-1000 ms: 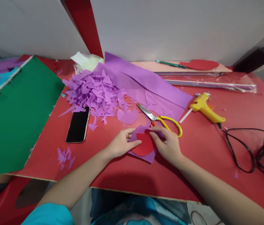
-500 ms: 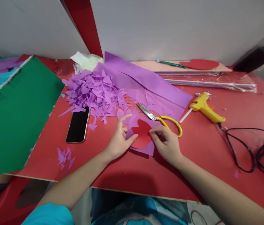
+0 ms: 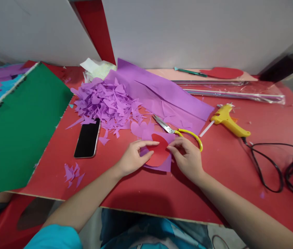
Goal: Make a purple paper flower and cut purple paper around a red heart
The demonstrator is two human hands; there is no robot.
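Note:
A red paper cutout [image 3: 161, 155] with rounded edges lies over a small square of purple paper [image 3: 165, 167], just above the table's front part. From the left, my left hand [image 3: 135, 157] holds the two layers, its thumb and forefinger lying on the red cutout a little apart. My right hand [image 3: 188, 158] pinches at the cutout's right edge with thumb and forefinger. Behind the hands rest scissors with yellow handles [image 3: 190, 132], partly hidden by my right hand. Purple heart-shaped cutouts [image 3: 141, 128] lie just beyond the paper square.
A heap of purple scraps [image 3: 107, 102] touches a black phone [image 3: 87, 139]. Larger purple sheets [image 3: 162, 90] lie behind. At right are a yellow glue gun [image 3: 228, 121] and its black cord [image 3: 268, 143]. A green board [image 3: 24, 128] covers the left; a green pen [image 3: 190, 72] lies at the back.
My left forefinger has come down from the purple square's upper edge onto the red cutout. The cutout and square have shifted slightly, uncovering more of the purple hearts behind.

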